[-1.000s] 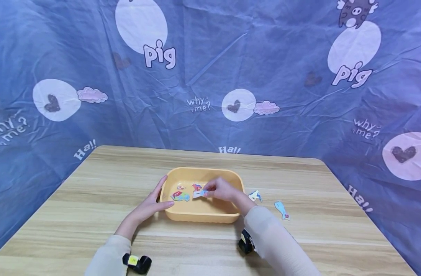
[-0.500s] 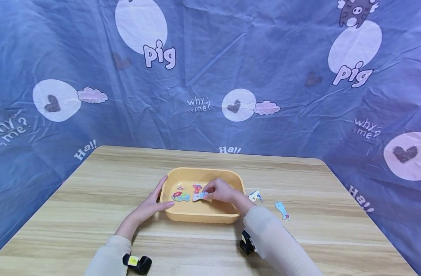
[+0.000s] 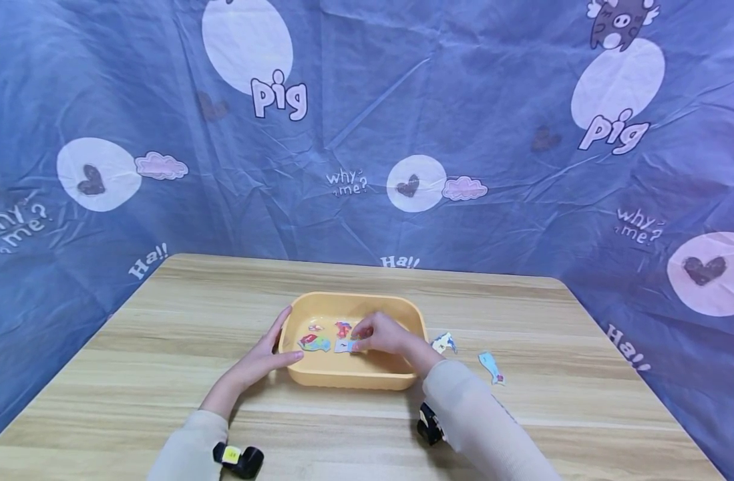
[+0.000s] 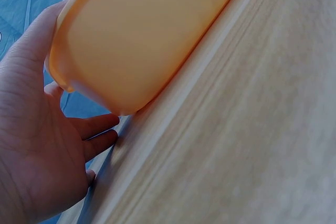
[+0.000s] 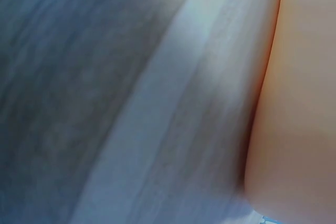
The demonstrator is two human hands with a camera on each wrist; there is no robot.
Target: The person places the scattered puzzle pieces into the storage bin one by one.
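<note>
Inside yellow tray [image 3: 354,381], we note right grip [image 3: 383,333] pinching pale-blue piece [image 3: 342,345]; it juts left of grip, long axis unclear, just nearside of red piece [image 3: 343,328]. Left hand [image 3: 264,354], farther off, spread against tray's left end.

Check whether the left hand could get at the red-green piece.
Probably yes, if the left hand lets go of the tray: the red-green piece lies uncovered inside, close by.

Pale sleeves [image 3: 483,417], black left wrist camera [image 3: 250,462] with yellow label [image 3: 231,455], black right wrist camera [image 3: 428,431]
</note>
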